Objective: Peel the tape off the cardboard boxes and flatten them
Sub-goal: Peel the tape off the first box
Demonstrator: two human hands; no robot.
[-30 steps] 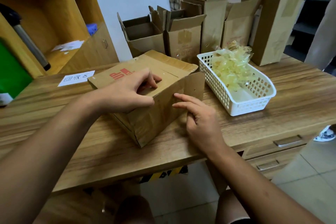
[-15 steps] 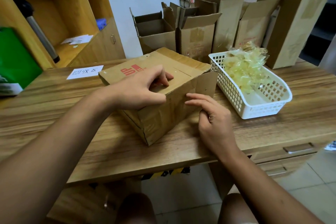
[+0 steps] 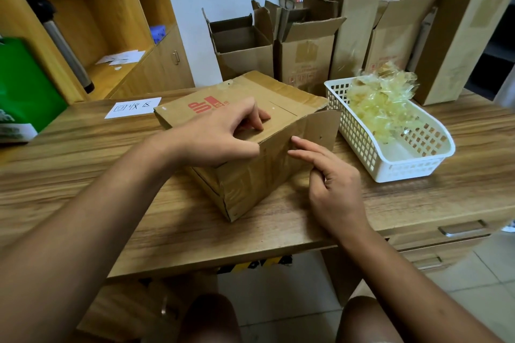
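Note:
A brown cardboard box [image 3: 250, 178] with a red "UP" mark lies on the wooden table [image 3: 83, 147], one end flap sticking out to the right. My left hand [image 3: 223, 133] grips its near top edge, fingers curled on the top face and thumb down the front face. My right hand [image 3: 328, 184] is beside the box's front face, index and middle fingers straight and touching the cardboard near the top edge, the other fingers loosely bent. Tape on that face is hard to make out.
A white plastic basket [image 3: 404, 167] holding crumpled peeled tape [image 3: 381, 97] stands right of the box. Several opened cardboard boxes [image 3: 303, 56] line the back of the table. A paper label [image 3: 133, 107] lies at left; wooden shelves [image 3: 92, 22] and a green bag [image 3: 25, 92] beyond.
The hands and box keep nearly the same pose. My right fingertips have crept slightly up the front face toward the top edge; the head camera has shifted a little.

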